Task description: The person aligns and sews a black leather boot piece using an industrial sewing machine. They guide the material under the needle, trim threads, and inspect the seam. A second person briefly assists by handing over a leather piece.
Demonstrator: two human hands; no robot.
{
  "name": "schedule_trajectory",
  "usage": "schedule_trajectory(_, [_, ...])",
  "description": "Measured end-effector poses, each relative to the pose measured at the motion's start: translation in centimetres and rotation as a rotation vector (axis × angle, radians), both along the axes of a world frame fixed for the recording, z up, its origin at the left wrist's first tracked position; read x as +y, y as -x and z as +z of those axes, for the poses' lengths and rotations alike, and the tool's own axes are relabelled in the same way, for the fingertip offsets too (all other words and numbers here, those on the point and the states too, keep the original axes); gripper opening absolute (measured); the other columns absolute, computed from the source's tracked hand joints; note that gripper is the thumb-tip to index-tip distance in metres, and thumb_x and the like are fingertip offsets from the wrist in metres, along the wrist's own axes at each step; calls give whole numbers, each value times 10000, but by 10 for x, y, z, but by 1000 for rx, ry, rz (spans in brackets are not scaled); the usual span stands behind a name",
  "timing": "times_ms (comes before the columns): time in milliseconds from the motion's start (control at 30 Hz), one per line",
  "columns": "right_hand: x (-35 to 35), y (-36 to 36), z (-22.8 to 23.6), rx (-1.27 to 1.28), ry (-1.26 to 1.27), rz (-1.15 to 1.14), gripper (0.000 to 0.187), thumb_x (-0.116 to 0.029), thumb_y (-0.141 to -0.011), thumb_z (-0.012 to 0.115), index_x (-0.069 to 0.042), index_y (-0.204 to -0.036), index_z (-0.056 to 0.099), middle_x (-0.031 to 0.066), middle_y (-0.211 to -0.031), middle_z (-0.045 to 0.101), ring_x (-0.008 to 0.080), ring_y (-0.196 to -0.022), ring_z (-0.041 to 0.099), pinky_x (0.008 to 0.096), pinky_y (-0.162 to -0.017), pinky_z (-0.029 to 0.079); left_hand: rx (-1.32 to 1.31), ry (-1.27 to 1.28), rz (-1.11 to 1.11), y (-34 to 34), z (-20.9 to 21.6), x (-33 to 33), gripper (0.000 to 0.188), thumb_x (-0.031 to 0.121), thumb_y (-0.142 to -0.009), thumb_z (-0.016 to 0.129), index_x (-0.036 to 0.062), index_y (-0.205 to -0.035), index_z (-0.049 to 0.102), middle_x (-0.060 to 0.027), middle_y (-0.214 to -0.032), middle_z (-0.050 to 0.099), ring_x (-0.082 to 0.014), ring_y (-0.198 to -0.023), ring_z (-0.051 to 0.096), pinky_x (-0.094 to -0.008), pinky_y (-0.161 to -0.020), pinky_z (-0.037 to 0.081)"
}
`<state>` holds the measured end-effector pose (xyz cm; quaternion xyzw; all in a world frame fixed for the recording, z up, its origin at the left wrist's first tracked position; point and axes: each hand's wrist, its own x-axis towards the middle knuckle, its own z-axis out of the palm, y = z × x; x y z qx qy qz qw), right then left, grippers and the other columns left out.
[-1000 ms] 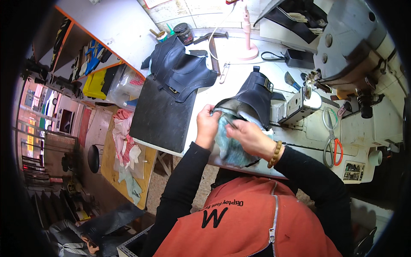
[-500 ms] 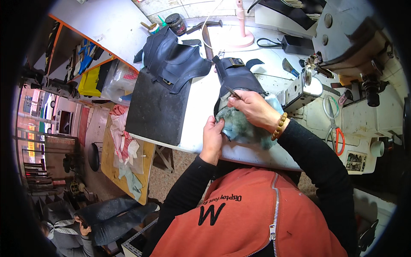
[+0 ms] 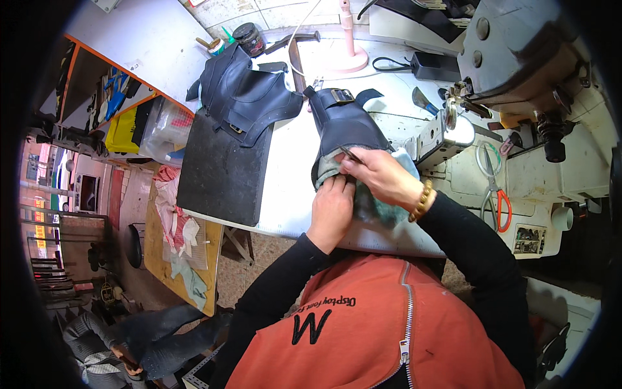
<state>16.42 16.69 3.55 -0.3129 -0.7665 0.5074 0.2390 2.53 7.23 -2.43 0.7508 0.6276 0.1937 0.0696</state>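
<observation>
A black leather boot upper (image 3: 350, 123) with a buckle strap lies on the white table in front of me, its fluffy grey-green lining (image 3: 329, 165) showing at the near edge. My left hand (image 3: 332, 211) grips that lining, fingers bent over it and knuckles up. In my right hand (image 3: 385, 176) is a slim, dark, pointed tool (image 3: 351, 154), pinched between thumb and fingers just above the lining. Its exact kind is too small to make out. The right hand hides part of the fluff beneath it.
Left of the work, a second black upper (image 3: 249, 91) overlaps a black board (image 3: 220, 172). A sewing machine (image 3: 447, 137) stands close on the right, with orange-handled scissors (image 3: 503, 211) beyond. Behind are a pink stand (image 3: 350, 55) and a jar (image 3: 249, 39). Another person (image 3: 97, 340) sits at lower left.
My left hand has moved up and right and turned knuckles-up over the lining, closer to the right hand. The right hand keeps the pointed tool. The whole view has shifted slightly.
</observation>
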Motion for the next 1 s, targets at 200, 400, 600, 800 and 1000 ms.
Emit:
schedule_trajectory(200, [-54, -80, -18, -111, -274, -154, 48, -61, -881, 633, -54, -911, 597, 157, -820, 598, 370, -756, 620, 422, -647, 494, -110, -18, 140, 3, -10, 15, 295, 16, -801, 581, 43, -1085, 653, -182, -1015, 648, -386, -845, 667, -459, -720, 541])
schedule_trajectory(400, [-76, -148, -61, -504, -445, -624, 146, -27, -786, 621, -60, -928, 629, 130, -842, 631, 363, -749, 622, 453, -662, 498, -149, 48, 201, -2, -12, 26, 178, 3, -789, 602, 49, -950, 662, -199, -959, 653, -416, -801, 657, -492, -703, 522])
schedule_trajectory(600, [-70, -161, -56, -576, -762, -724, 339, -109, -796, 697, -30, -1118, 630, 144, -1024, 644, 350, -912, 626, 434, -776, 500, -427, -84, 280, -12, -8, 16, 238, -6, -802, 655, 27, -1036, 628, -197, -1038, 619, -418, -957, 620, -470, -795, 509])
schedule_trajectory(800, [-79, -99, -42, -229, -940, -201, 327, -96, -817, 647, 2, -1128, 626, 179, -1235, 600, 305, -1115, 595, 385, -946, 499, -281, -134, 58, -14, -12, 6, 429, -49, -799, 607, -15, -1226, 621, -214, -1222, 614, -405, -1119, 594, -440, -934, 501])
schedule_trajectory(1000, [-34, -22, -44, -451, -796, -60, 220, -110, -848, 558, -60, -1051, 625, 112, -1097, 638, 259, -1025, 641, 363, -833, 540, -101, -214, -162, 2, -16, 6, 259, -5, -811, 555, 11, -1044, 668, -143, -1212, 659, -334, -1149, 616, -405, -920, 519])
